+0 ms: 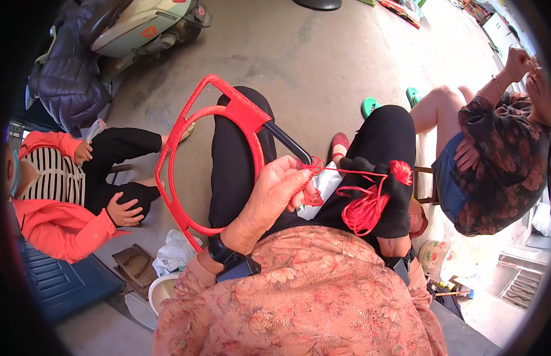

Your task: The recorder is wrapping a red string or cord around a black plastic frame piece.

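Note:
A large red frame point(250, 113), wound with cord and with a ring inside it, leans across my left thigh. One stretch of black bar point(290, 144) on it is bare. My left hand point(275, 193) is closed on the frame beside that bar, where red cord is looped and bunched at the fingertips. A taut strand runs from there to my right hand point(389, 204), which wears a dark glove and is closed on a red cord bundle point(366, 215). The cord's bunched red end point(401, 172) sticks out above the glove. The gloved fingers are partly lost against my black trousers.
A person in a coral jacket point(56, 228) sits at left, another in a dark floral top point(501, 169) at right. A scooter point(148, 35) stands at the far left. Near my left side are a white bucket point(160, 292) and a plastic bag point(176, 252). Green shoes point(370, 107) rest ahead.

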Demonstrator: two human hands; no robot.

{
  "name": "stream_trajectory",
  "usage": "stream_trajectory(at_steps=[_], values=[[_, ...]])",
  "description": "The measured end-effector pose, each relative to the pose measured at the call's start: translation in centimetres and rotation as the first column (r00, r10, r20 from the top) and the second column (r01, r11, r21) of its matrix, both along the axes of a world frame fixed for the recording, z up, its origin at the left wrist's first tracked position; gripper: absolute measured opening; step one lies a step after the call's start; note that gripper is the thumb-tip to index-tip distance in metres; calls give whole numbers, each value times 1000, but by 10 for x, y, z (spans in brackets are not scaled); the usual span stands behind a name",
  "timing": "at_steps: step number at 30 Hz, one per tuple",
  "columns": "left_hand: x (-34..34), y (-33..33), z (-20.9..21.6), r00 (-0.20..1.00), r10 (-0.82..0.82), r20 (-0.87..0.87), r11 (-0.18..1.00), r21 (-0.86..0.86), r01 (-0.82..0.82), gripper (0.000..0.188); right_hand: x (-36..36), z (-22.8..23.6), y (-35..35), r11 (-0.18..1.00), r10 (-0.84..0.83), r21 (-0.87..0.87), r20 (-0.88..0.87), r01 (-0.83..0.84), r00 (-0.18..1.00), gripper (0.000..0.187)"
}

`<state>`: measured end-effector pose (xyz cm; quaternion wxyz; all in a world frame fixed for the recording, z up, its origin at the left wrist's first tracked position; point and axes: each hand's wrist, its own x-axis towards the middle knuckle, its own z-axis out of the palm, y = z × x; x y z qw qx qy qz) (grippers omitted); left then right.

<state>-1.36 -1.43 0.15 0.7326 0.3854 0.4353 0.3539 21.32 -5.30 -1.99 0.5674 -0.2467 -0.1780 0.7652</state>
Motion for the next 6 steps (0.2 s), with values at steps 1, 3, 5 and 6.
stream_trajectory(at_steps=[1,3,5,6], values=[[0,0,0,1000,-9,9,1000,-2,9,16,0,-4,-1,997,-53,46,-90,58,995,33],[0,1,1,1000,-22,22,1000,-4,22,17,12,-24,0,992,-9,111,-352,52,936,27],[0,1,-1,999,-40,26,999,-6,40,21,27,-46,4,992,26,125,-398,26,917,29],[0,1,-1,999,-36,23,999,-6,36,21,30,-52,7,990,65,140,-445,-2,893,31]])
